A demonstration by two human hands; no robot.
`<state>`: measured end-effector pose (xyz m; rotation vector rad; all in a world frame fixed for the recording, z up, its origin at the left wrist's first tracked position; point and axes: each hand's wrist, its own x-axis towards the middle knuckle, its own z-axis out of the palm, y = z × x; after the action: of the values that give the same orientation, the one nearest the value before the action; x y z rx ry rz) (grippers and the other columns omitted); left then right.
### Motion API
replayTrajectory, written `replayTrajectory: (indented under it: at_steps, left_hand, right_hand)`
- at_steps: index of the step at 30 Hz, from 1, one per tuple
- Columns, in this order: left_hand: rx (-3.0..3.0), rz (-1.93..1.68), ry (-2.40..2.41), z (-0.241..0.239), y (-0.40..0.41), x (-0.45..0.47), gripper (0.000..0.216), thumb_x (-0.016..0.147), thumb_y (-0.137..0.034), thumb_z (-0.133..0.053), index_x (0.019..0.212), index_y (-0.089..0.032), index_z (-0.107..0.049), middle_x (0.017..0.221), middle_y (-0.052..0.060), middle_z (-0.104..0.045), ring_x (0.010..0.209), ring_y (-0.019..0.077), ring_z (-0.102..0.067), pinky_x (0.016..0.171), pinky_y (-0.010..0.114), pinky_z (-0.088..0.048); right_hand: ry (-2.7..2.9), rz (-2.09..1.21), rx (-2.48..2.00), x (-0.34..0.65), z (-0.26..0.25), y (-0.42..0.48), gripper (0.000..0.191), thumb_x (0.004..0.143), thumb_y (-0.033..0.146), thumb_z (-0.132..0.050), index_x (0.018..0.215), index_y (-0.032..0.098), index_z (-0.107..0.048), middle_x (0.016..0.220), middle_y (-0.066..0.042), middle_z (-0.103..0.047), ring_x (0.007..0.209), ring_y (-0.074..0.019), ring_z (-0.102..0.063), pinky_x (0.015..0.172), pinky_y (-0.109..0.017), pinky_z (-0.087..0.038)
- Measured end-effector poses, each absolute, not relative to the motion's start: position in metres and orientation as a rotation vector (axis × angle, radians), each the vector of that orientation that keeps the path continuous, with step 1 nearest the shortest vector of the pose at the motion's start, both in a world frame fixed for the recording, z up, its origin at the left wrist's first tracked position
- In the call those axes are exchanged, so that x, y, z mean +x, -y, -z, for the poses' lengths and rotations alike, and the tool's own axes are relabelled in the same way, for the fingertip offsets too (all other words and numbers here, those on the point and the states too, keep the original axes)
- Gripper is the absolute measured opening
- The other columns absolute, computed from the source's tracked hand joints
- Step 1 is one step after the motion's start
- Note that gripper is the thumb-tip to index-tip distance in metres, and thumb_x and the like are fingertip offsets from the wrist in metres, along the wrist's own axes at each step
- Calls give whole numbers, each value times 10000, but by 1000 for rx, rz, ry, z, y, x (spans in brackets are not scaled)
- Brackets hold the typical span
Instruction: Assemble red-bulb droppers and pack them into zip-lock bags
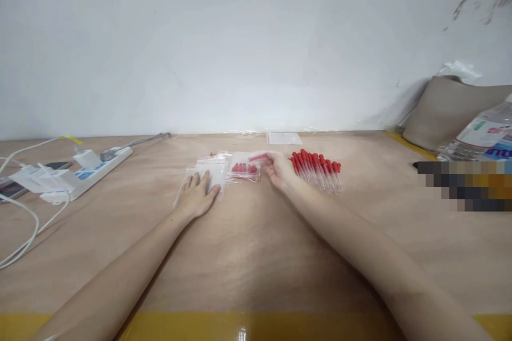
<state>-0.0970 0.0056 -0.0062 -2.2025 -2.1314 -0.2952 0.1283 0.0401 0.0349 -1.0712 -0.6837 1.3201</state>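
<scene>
My left hand lies flat with spread fingers on clear zip bags with thin red seal lines. Beside them, a clear bag holds several red-ended pieces lying in a row. My right hand is at this bag's right edge, its fingers closed together. A blurred red strip shows at its fingertips; I cannot tell whether it is a red-topped dropper or part of a bag. Just right of that hand, several clear droppers with red bulbs lie fanned out on the table.
Another zip bag lies near the wall. At left are a white power strip with chargers, white cables and a phone. A grey-brown bag-like object and a large plastic bottle stand at right, near a pixelated patch.
</scene>
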Motion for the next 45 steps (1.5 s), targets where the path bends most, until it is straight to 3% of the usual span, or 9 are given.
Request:
replayTrajectory:
  at_steps: [4, 11, 14, 18, 22, 26, 33, 38, 45]
  left_hand:
    - [-2166, 322, 2101, 8, -8, -99, 651, 839, -479, -275, 1283, -6, -334, 1326, 238, -350, 1255, 331, -294, 986, 438, -285]
    - [-2209, 310, 2030, 7, -12, -103, 445, 880, -301, -178, 1120, -89, -487, 1092, 165, -527, 1115, 268, -456, 939, 399, -351]
    - [-2225, 370, 2042, 4, -14, -107, 450, 884, -295, -167, 1081, -100, -522, 1063, 156, -540, 1111, 268, -461, 947, 401, -357]
    - [-2156, 662, 1944, -13, -9, -104, 470, 891, -341, -182, 1204, -126, -458, 1295, 123, -418, 1271, 277, -275, 1027, 452, -261]
    - [-2543, 777, 1380, -34, 19, -80, 456, 909, -352, -211, 1319, -197, -335, 1413, 45, -276, 1322, 218, -169, 1068, 428, -198]
    - [-3031, 447, 969, -32, 55, -46, 423, 912, -323, -270, 1331, -276, -316, 1419, -1, -268, 1319, 210, -181, 1076, 430, -191]
    - [-3211, 253, 870, -10, 65, -27, 462, 884, -398, -362, 1327, -270, -323, 1421, 53, -258, 1305, 237, -223, 1065, 453, -199]
    - [-3242, 322, 864, -13, 64, -28, 425, 886, -363, -375, 1296, -254, -384, 1393, 64, -317, 1283, 234, -272, 1053, 450, -230]
    - [-3255, 563, 986, -9, 62, -29, 301, 878, -315, -408, 1119, -252, -577, 1263, 56, -474, 1216, 199, -369, 1013, 396, -318]
  right_hand:
    - [690, -1444, -1203, 112, -17, -40, 57, 804, 185, -469, 751, 188, -449, 629, 4, -551, 585, -100, -581, 551, -228, -518]
    - [1137, -1766, -1455, 165, -23, -5, 417, 737, 550, -514, 628, 149, -536, 494, -71, -559, 446, -152, -547, 399, -279, -477]
    - [1500, -1271, -1484, 196, -24, 6, 437, 734, 569, -494, 592, 159, -553, 526, -53, -575, 394, -113, -485, 391, -243, -411]
    - [1755, -373, -1615, 229, -25, 2, 236, 713, 391, -570, 589, 191, -582, 594, -20, -601, 562, -146, -535, 510, -244, -374]
    - [1907, -170, -1740, 225, -26, -8, 185, 737, 352, -536, 654, 207, -614, 725, -39, -642, 693, -184, -571, 565, -261, -374]
    - [2008, -87, -1861, 198, -27, -19, 211, 758, 364, -514, 703, 192, -622, 814, -94, -645, 800, -237, -587, 627, -301, -400]
    - [1920, -261, -2126, 173, -28, -42, 303, 720, 348, -572, 956, 160, -605, 992, -150, -614, 921, -281, -581, 710, -350, -434]
    - [1926, -376, -2129, 171, -37, -49, 281, 750, 301, -532, 954, 125, -612, 991, -174, -613, 927, -285, -579, 717, -354, -440]
    - [1861, -834, -1656, 218, -45, -14, 301, 837, 393, -414, 791, 137, -566, 718, -62, -623, 544, -102, -529, 505, -212, -407]
